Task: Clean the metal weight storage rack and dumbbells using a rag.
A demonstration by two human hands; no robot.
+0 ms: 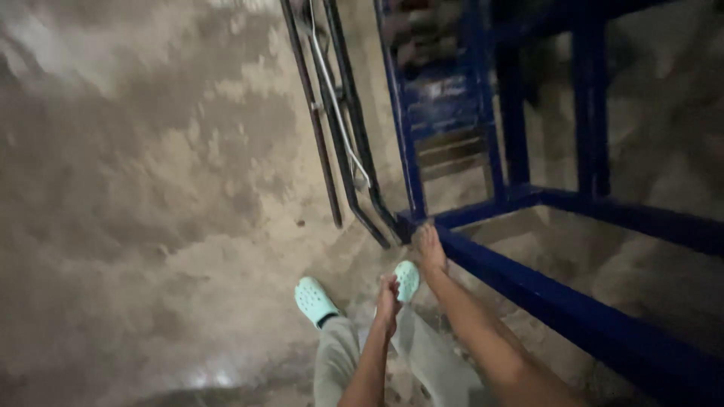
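1. Across the whole left half of the view, from six o'clock round to twelve, a bare concrete floor is seen, patchy and damp-looking. The widest open room for moving is judged to lie here.
2. From one o'clock down to five o'clock the view is filled by a blue metal frame. It stands on the floor, with uprights at the top and a long lower rail running down to the right. No part of it is seen lifted or tilted, so the handling of it is judged barely begun. This rail is the hard edge closing off the right side.
3. At twelve o'clock a dark bar frame is leaned beside the blue frame's corner, its feet close to the rail end (touching or not cannot be told). A narrow pinch is made there.
4. At six o'clock grey trousers and two mint clogs are planted just left of the rail.
5. The right hand is laid on the rail near its corner, just right of centre. Whether the fingers are closed round it cannot be told through the blur.
6. The left hand hangs just below centre, clear of the frame, with nothing seen in it. Whether it is clenched or slack cannot be told.
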